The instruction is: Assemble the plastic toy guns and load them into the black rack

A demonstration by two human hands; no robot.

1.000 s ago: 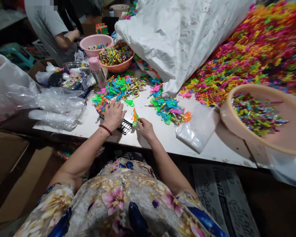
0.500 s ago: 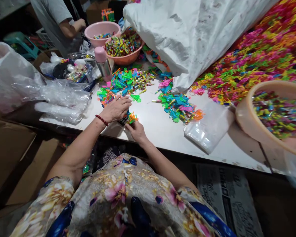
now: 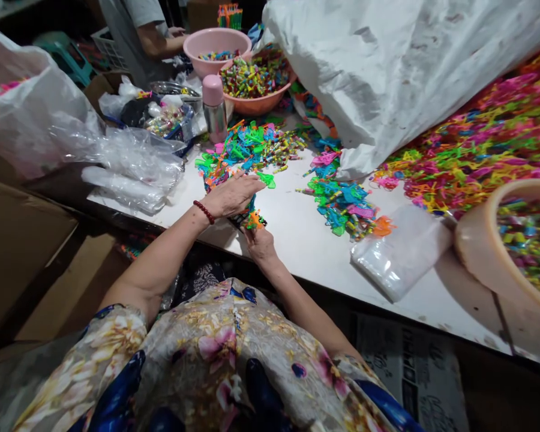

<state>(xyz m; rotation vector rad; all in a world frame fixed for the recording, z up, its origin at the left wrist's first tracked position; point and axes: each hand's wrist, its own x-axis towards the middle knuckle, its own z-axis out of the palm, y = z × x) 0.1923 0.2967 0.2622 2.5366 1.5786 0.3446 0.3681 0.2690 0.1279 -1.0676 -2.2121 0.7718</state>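
Observation:
My left hand [image 3: 234, 193], with a red bead bracelet at the wrist, reaches over the near end of a pile of coloured plastic pieces [image 3: 247, 144], its fingers stretched out. Just below it, my right hand [image 3: 260, 243] is closed at the table's front edge. Orange and green plastic pieces [image 3: 254, 221] stick out at its fingers. Something dark lies between the two hands, mostly covered, and I cannot make out what it is. Beside the left fingertips is a green piece [image 3: 267, 179].
A second pile [image 3: 342, 198] and clear plastic bags [image 3: 396, 258] are to the right. A peach basin [image 3: 472, 240] stands far right, a pink-capped flask [image 3: 214, 114] and a pink bowl [image 3: 193, 48] behind. A white sack [image 3: 324, 72] slopes across the back. A co-worker's arm [image 3: 157, 42] shows.
The view has shifted, so most things appear further right. My left hand still lies stretched over the pieces, and my right hand stays closed below it.

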